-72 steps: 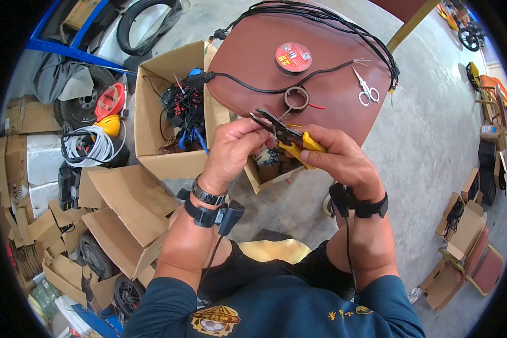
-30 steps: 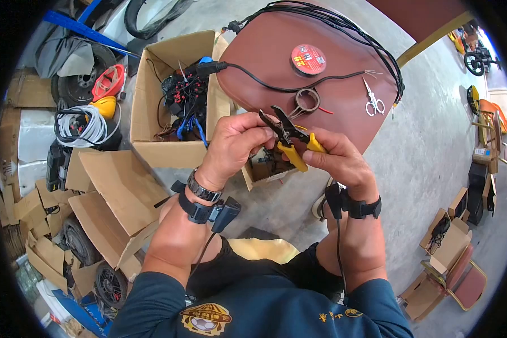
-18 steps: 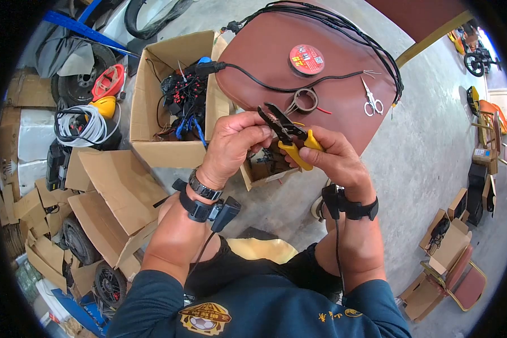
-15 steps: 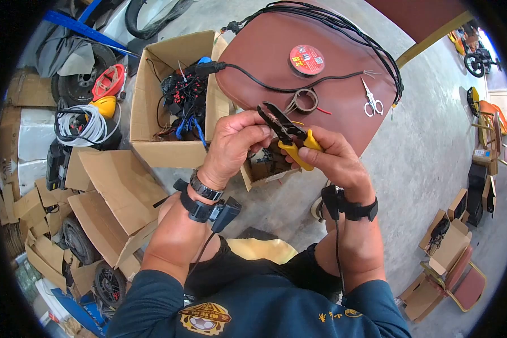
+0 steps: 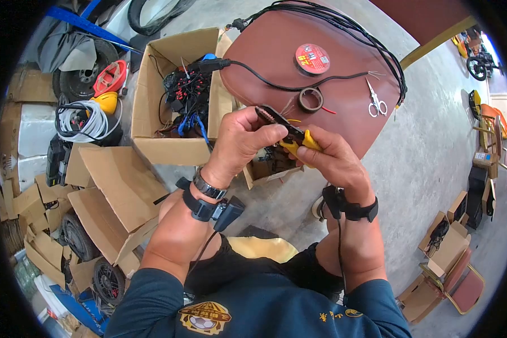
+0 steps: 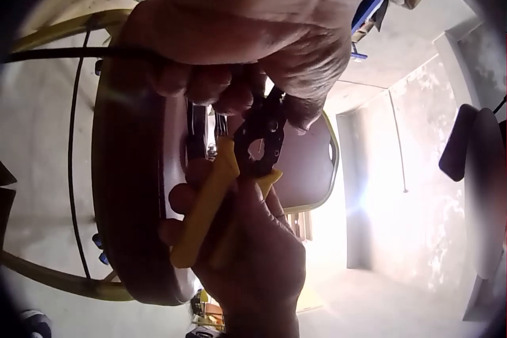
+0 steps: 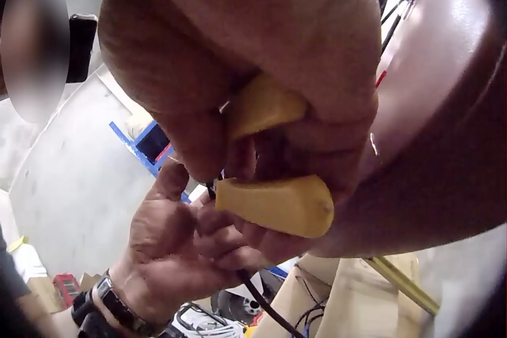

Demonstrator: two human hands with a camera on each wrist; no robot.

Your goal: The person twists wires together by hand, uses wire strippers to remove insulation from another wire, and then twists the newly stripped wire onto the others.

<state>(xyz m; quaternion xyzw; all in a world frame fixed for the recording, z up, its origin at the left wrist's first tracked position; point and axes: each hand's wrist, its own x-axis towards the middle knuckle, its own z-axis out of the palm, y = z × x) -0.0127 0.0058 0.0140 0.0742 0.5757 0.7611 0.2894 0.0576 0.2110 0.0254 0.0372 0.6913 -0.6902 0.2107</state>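
My right hand (image 5: 341, 160) grips the yellow handles of black-headed wire strippers (image 5: 311, 142) above the near edge of a brown padded seat (image 5: 343, 127). My left hand (image 5: 236, 138) holds a black cable (image 6: 79, 53), which enters the curled fingers in the left wrist view. Its thumb lies along the strippers' head, and the thumb and fingers hide the cable's end. The strippers' jaws look closed together. On the seat beyond lie a roll of tape (image 5: 311, 110), a red-labelled spool (image 5: 312, 58), white-handled scissors (image 5: 376, 104) and a black cord (image 5: 287, 88) with bared wire ends.
A cardboard box (image 5: 172, 152) full of tangled wires stands left of the seat. A smaller box (image 5: 265, 179) sits below my hands. Coiled black cable (image 5: 343, 21) rims the seat's far edge. Flattened cartons (image 5: 115, 180) and wheels (image 5: 108, 280) crowd the left floor.
The strippers' jaws were spread apart and have come together. My left thumb has moved right, over the tool's head. The head view has shifted slightly.
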